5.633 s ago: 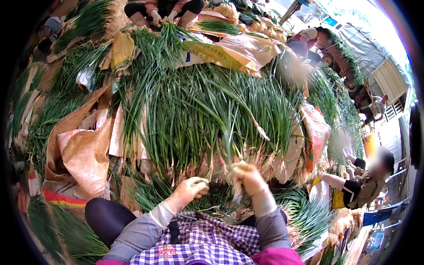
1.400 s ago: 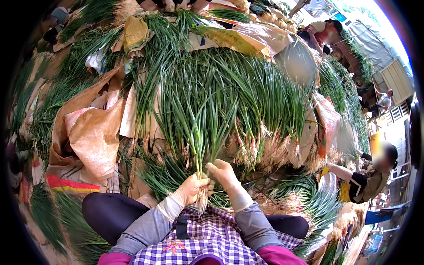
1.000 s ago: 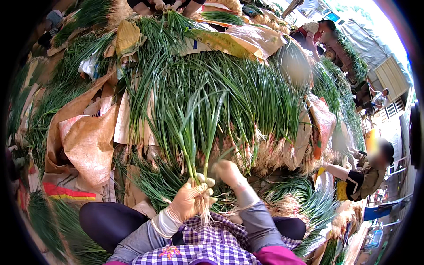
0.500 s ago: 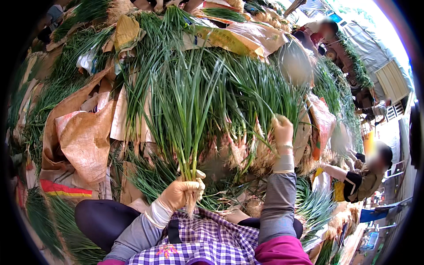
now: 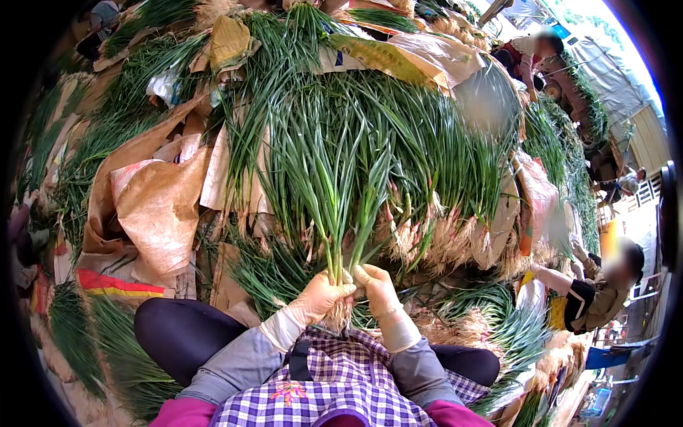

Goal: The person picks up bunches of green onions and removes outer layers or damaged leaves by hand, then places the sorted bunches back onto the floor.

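Observation:
In front of my lap, my left hand [image 5: 320, 296] is closed around the lower stems of a small bunch of green garlic [image 5: 329, 220], its leaves fanned away from me and pale roots showing below the fist. Right beside it, my right hand [image 5: 378, 290] pinches the base of another green garlic stalk [image 5: 366, 231], pressed close to the bunch. Both hands wear thin cream gloves. A thick row of loose green garlic [image 5: 434, 156] lies beyond them, with pinkish stem ends and roots toward me.
Crumpled brown woven sacking [image 5: 160, 213] lies on the left. Another yellow-printed sack [image 5: 388, 60] covers stalks at the back. Rooted bundles [image 5: 462, 324] lie by my right knee. A person [image 5: 605, 285] sits at the right; another person [image 5: 526, 57] bends at the far right.
My right hand has come down and left from above the loose row to beside my left hand, bringing a stalk against the bunch. My left hand has kept its grip.

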`<state>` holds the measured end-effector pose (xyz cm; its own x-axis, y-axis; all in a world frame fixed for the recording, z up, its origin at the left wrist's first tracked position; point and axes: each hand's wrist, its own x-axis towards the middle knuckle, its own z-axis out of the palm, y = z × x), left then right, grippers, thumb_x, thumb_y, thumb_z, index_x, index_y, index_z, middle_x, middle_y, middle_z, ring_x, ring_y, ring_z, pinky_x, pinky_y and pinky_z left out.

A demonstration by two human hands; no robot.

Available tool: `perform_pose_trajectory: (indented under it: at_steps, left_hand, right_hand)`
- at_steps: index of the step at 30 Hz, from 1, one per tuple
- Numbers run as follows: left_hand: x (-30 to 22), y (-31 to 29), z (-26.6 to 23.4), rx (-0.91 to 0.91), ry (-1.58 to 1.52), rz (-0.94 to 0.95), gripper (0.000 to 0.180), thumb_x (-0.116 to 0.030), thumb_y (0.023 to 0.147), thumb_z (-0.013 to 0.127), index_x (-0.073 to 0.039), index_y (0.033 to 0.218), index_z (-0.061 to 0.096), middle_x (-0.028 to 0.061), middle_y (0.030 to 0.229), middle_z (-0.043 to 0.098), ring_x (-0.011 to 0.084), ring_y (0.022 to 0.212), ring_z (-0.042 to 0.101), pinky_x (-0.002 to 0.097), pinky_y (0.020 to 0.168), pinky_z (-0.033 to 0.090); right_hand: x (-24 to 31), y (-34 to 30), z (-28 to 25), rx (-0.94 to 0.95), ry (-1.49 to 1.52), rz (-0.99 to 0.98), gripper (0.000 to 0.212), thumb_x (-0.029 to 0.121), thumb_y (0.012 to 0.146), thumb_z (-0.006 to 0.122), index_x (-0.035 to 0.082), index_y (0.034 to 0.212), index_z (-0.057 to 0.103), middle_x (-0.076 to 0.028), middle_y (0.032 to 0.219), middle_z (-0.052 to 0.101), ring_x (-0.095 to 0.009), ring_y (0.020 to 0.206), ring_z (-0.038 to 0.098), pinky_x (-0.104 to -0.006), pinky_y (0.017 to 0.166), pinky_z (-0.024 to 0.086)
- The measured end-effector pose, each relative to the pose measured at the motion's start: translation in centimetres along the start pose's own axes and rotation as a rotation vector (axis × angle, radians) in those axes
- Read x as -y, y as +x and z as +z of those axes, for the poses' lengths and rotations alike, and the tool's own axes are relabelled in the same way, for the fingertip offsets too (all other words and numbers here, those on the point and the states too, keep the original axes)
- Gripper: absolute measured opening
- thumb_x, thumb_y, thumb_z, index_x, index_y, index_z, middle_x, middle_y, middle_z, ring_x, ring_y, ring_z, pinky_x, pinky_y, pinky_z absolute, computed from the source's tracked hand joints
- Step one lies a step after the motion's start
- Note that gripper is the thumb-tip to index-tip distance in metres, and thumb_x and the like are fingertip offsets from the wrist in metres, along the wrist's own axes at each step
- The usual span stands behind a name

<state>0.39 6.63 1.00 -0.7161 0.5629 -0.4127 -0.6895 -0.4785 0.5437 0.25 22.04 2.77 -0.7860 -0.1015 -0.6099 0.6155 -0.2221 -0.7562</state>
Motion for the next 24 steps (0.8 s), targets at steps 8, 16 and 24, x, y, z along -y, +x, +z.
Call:
perform_pose_trajectory:
  at_steps: [8, 16, 24]
  left_hand:
    - [-2.3, -1.3, 0.2, 0.144, -0.296, -0.151, 0.016, 0.003, 0.085, 0.054, -0.006, 0.098, 0.049, 0.0257, 0.104, 0.059, 0.0246, 0.078, 0.063, 0.0369, 0.067, 0.056]
    - [-1.4, -1.1, -1.1, 0.212, -0.130, -0.173, 0.009, -0.002, 0.086, 0.055, -0.001, 0.093, 0.050, 0.0142, 0.077, 0.061, 0.0228, 0.076, 0.063, 0.0442, 0.077, 0.055]
    - [-1.3, -0.7, -0.1, -0.002, -0.731, -0.203, 0.006, -0.008, 0.091, 0.044, -0.002, 0.090, 0.046, 0.0039, 0.075, 0.048, 0.0110, 0.056, 0.045, 0.0263, 0.056, 0.045]
  right_hand:
    - [-1.3, 3.6, -6.7, -0.182, -1.305, -0.148, 0.031, 0.028, 0.090, 0.053, 0.000, 0.091, 0.066, -0.010, 0.078, 0.065, -0.018, 0.069, 0.059, -0.0282, 0.068, 0.047]
    - [2.3, 3.1, 0.7, 0.095, 0.188, 0.019, 0.021, 0.023, 0.092, 0.055, 0.003, 0.098, 0.060, 0.000, 0.077, 0.060, -0.005, 0.056, 0.044, -0.0174, 0.048, 0.034]
    - [-0.7, 5.8, 2.9, -0.604, -0.828, -0.529, 0.022, 0.024, 0.082, 0.065, 0.004, 0.079, 0.055, -0.017, 0.069, 0.059, -0.036, 0.062, 0.057, -0.0398, 0.057, 0.045]
